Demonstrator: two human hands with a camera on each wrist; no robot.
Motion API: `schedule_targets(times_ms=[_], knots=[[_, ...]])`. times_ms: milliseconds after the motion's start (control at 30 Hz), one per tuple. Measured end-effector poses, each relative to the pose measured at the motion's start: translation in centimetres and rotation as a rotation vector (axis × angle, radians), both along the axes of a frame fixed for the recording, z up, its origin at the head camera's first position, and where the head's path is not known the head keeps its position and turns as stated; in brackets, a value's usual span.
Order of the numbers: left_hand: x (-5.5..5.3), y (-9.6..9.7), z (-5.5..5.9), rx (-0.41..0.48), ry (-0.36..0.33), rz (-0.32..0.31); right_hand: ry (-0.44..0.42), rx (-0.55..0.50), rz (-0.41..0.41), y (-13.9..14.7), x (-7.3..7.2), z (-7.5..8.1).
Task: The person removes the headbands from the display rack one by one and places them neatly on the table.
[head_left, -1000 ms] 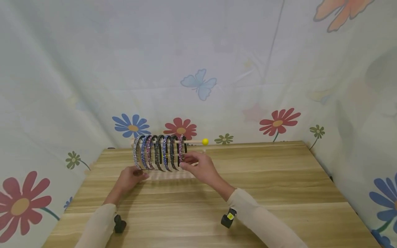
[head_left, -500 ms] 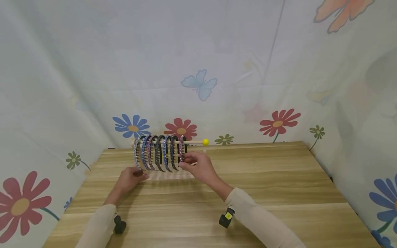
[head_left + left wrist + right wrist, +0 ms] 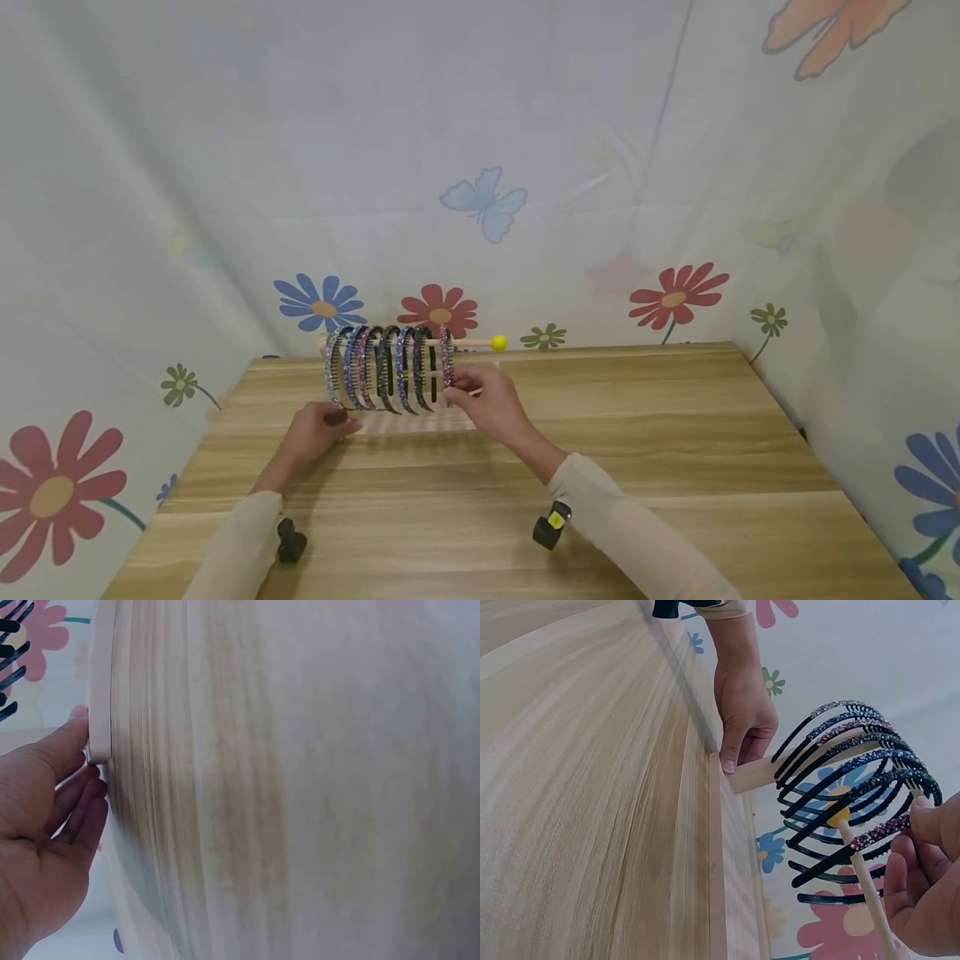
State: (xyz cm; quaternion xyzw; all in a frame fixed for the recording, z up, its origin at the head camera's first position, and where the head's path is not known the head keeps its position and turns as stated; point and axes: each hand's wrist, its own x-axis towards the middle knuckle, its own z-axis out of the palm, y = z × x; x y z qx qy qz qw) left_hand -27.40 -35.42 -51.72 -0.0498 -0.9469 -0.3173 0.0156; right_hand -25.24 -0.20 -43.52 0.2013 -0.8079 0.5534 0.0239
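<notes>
A wooden headband stand lies low at the back of the table, its flat base under a row of glittery comb headbands. My left hand holds the base's front left corner, thumb on top and fingers at the edge in the left wrist view, where the base's edge shows. With thumb and fingers, my right hand pinches the pink glitter headband at the row's right end. That headband still hangs around the wooden rod and stands slightly apart from the others.
A yellow ball caps the rod's right end. The wood-grain table reaches back to a fabric backdrop printed with flowers and butterflies. Black wrist cameras hang from both sleeves.
The pink headband has shifted slightly right along the rod with my right hand, widening the gap to its neighbour. My left hand stays on the base.
</notes>
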Motion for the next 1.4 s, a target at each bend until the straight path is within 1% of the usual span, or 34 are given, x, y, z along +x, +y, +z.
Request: schedule_targets(times_ms=[133, 267, 600, 767, 900, 1000, 1233, 1400], knots=[[-0.2, 0.1, 0.0, -0.003, 0.004, -0.006, 0.005, 0.01, -0.021, 0.5, -0.1, 0.1], [-0.2, 0.1, -0.1, -0.013, 0.004, 0.007, 0.01, 0.014, -0.03, 0.9, -0.1, 0.4], [-0.1, 0.1, 0.1, -0.015, -0.008, 0.011, 0.039, -0.014, -0.039, 1.7, -0.4, 1.3], [-0.1, 0.1, 0.1, -0.014, -0.01, 0.012, 0.056, -0.027, -0.027, 2.1, -0.6, 1.8], [-0.1, 0.1, 0.0, -0.013, -0.016, 0.013, 0.051, -0.04, -0.035, 2.4, -0.6, 2.3], [-0.1, 0.1, 0.0, -0.014, -0.016, 0.004, 0.044, -0.059, -0.045, 2.6, -0.5, 2.6], [-0.1, 0.2, 0.2, -0.017, -0.007, 0.015, 0.045, -0.092, -0.047, 3.0, -0.2, 3.5], [0.0, 0.2, 0.2, -0.022, 0.004, 0.005, 0.061, -0.115, -0.058, 3.3, 0.1, 4.2]])
